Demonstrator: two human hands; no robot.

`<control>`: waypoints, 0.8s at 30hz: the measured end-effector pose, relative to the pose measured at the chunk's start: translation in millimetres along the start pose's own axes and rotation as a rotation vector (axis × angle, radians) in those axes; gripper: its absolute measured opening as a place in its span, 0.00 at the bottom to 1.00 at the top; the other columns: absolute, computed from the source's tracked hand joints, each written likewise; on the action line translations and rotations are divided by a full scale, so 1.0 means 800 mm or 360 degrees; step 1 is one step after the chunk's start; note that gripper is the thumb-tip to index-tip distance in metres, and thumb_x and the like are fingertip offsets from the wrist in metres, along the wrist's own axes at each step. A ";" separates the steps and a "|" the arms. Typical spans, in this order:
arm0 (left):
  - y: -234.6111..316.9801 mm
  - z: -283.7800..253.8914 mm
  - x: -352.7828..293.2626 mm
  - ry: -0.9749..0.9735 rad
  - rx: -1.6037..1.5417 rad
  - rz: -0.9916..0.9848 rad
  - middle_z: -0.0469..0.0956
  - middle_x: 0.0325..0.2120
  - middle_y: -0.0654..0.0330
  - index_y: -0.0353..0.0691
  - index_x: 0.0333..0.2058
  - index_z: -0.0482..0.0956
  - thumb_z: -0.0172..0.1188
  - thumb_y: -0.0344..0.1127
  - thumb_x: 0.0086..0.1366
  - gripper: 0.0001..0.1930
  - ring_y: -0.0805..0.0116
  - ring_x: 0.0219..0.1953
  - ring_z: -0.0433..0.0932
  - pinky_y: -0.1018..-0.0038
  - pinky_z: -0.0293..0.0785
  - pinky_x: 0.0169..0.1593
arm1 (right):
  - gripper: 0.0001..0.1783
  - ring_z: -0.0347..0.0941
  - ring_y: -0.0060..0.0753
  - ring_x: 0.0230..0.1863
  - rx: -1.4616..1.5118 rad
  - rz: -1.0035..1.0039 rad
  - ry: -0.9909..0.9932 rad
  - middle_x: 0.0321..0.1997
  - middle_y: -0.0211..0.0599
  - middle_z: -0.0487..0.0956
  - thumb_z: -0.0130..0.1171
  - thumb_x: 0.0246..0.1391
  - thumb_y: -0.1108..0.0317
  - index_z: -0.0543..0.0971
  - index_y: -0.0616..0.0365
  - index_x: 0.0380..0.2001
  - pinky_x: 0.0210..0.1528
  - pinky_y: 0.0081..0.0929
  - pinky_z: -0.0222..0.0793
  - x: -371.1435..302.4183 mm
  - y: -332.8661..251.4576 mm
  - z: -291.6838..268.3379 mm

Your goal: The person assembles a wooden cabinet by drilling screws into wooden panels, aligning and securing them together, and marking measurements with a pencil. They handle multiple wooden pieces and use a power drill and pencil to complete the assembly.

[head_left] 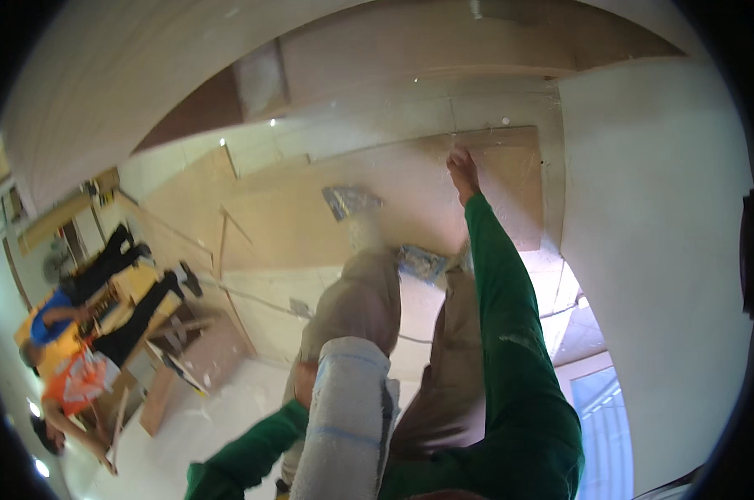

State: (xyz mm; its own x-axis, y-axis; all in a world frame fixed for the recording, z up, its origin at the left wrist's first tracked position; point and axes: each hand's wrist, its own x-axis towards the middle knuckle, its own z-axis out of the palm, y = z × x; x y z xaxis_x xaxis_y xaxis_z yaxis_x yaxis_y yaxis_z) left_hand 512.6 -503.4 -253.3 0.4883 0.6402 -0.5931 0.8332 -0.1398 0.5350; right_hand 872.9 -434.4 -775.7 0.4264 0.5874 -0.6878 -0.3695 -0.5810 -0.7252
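Note:
My right hand (463, 171) stretches far forward on a green-sleeved arm, above brown sheeting (510, 196) on the floor. Its fingers look bent, but blur hides whether anything is between them. In front of my body, close to the camera, is a thick white fuzzy roll (344, 417) with thin blue stripes; its lower end runs out of view. My left hand (305, 385) is beside the roll, lower left, with its fingers mostly hidden. I cannot tell whether it holds the roll.
My feet wear bluish plastic covers (352, 202). A pale curved wall (660, 208) rises on the right, and a wooden ledge (427, 50) crosses the far side. Two people, one in an orange vest (81, 379), work at left near a wooden box (210, 354). A cable (252, 296) crosses the floor.

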 end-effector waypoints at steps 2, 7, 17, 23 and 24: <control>0.013 0.005 0.002 -0.0055 -0.0012 -0.0027 0.90 0.34 0.50 0.48 0.51 0.90 0.69 0.44 0.73 0.13 0.44 0.34 0.88 0.51 0.83 0.40 | 0.24 0.85 0.39 0.64 -0.0305 0.0068 -0.0137 0.63 0.45 0.88 0.67 0.70 0.69 0.82 0.56 0.67 0.62 0.39 0.82 -0.084 0.034 -0.042; 0.026 0.025 -0.004 0.0011 -0.0061 -0.0137 0.89 0.31 0.52 0.48 0.47 0.92 0.70 0.51 0.73 0.15 0.46 0.32 0.88 0.51 0.83 0.39 | 0.15 0.87 0.29 0.36 -0.1213 -0.0056 -0.0338 0.37 0.43 0.91 0.72 0.63 0.65 0.90 0.58 0.51 0.43 0.35 0.85 -0.323 0.011 -0.158; 0.023 0.029 -0.057 0.0276 -0.0739 -0.0050 0.89 0.38 0.60 0.43 0.59 0.89 0.65 0.27 0.71 0.19 0.70 0.38 0.87 0.68 0.83 0.43 | 0.23 0.88 0.28 0.38 -0.0815 -0.0256 -0.0133 0.41 0.36 0.92 0.68 0.66 0.73 0.84 0.50 0.64 0.38 0.29 0.83 -0.606 -0.299 -0.246; 0.133 -0.079 -0.148 0.0336 -0.1450 -0.0291 0.79 0.34 0.65 0.39 0.57 0.89 0.56 0.20 0.75 0.18 0.76 0.31 0.77 0.75 0.76 0.37 | 0.22 0.89 0.27 0.40 -0.0826 0.0015 -0.0464 0.42 0.35 0.93 0.66 0.64 0.75 0.85 0.51 0.60 0.40 0.28 0.82 -0.628 -0.422 -0.233; 0.155 -0.099 -0.167 0.0371 -0.1575 -0.0308 0.78 0.33 0.67 0.38 0.56 0.89 0.56 0.21 0.76 0.17 0.77 0.30 0.76 0.76 0.74 0.36 | 0.20 0.88 0.27 0.39 -0.0811 -0.0045 -0.0507 0.41 0.37 0.93 0.63 0.64 0.77 0.86 0.53 0.58 0.41 0.27 0.82 -0.627 -0.441 -0.227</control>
State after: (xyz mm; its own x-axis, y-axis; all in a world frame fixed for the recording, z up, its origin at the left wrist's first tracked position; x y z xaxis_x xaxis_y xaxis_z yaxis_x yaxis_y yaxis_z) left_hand 530.3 -546.7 -60.3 0.2185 0.7306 -0.6470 0.2546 0.5973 0.7605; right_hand 938.9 -626.7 -169.2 0.1328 0.7007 -0.7010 0.1144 -0.7133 -0.6914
